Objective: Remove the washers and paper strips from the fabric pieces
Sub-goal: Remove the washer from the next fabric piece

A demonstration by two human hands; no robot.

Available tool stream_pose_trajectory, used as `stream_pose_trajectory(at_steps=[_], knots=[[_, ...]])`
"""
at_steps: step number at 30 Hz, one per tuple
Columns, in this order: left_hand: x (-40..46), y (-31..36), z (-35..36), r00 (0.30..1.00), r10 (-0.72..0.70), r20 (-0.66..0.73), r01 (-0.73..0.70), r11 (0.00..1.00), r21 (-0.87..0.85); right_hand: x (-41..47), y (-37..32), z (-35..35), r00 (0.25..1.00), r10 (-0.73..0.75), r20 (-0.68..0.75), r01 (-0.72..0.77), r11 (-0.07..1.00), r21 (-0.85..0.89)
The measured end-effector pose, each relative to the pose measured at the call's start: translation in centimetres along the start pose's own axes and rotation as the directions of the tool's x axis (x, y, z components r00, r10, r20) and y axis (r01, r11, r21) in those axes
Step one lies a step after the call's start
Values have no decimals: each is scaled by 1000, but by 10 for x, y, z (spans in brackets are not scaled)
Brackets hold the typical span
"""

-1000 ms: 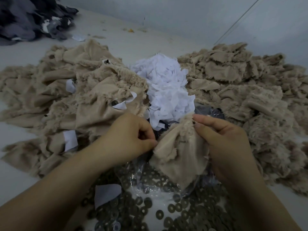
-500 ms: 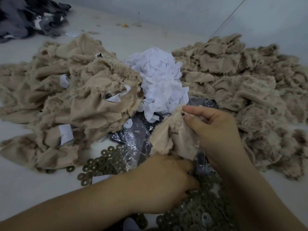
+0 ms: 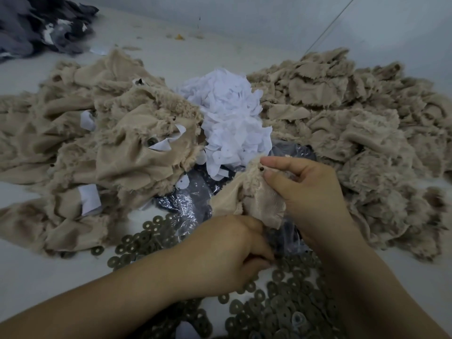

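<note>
My right hand pinches the top edge of a beige furry fabric piece and holds it up above the table; a small dark stud shows at the pinch. My left hand is lower, with its fingers curled and their tips down on the pile of dark round washers. Whether those fingers hold a washer is hidden. A heap of white paper strips lies behind the held piece. On the left fabric heap one piece still carries a washer and a paper strip.
A second heap of beige fabric pieces fills the right side. Crinkled clear plastic over something dark lies between the heaps and the washers. Dark grey fabric sits at the far left corner. A white wall stands behind.
My left hand left the held fabric piece and dropped down onto the washer pile near me. My right hand kept its pinch on the piece and stayed roughly in place.
</note>
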State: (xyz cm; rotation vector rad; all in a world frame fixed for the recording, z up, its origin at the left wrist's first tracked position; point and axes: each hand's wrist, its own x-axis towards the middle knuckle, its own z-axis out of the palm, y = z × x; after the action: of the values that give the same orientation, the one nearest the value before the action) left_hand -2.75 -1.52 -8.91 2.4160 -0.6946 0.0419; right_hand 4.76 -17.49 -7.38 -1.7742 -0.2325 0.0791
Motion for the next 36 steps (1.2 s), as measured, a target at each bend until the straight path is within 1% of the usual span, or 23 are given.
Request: stream_pose_trajectory(at_steps=[1,2,3,4,5,7,10,16,20,25,27,31,36], knots=[[-4,9,8,999,-29,32,28,998,57,0,0,0,1000,2,6,-2,1000,-1],[-6,5,4,999,-42,11,40,990,138,0,1,0,1000,2,13,-2,1000,-1],[-6,6,12,998,-52,46,44,987,156,0,1,0,1000,1,18,-1,1000,-2],[-7,13,18,991,-47,123,26,986,163,1,1,-1,1000,0,22,0,1000,-1],[-7,17,19,991,-44,128,21,984,175,1,1,-2,1000,-1,25,1,1000,0],[-9,3,13,998,-50,49,40,984,176,1,2,-2,999,-2,34,2,1000,1],[-10,1,8,993,-69,99,48,979,199,1,3,-2,999,-2,42,2,1000,-5],[-12,7,4,987,-13,161,2,998,66,-1,2,-1,999,-10,43,11,1000,-4],[-12,9,14,975,-10,220,-28,985,171,-1,3,0,999,-12,36,12,1000,-6],[-12,8,17,977,3,212,-65,956,285,-1,4,2,999,-13,29,13,1000,-7],[-11,10,18,978,16,209,-81,949,306,0,5,3,1000,-4,30,4,1000,-4],[-7,11,23,970,-19,242,-66,938,340,-1,4,4,999,16,32,-16,1000,4],[-4,12,23,967,-25,253,-74,925,372,-2,2,3,999,35,38,-35,999,-3]])
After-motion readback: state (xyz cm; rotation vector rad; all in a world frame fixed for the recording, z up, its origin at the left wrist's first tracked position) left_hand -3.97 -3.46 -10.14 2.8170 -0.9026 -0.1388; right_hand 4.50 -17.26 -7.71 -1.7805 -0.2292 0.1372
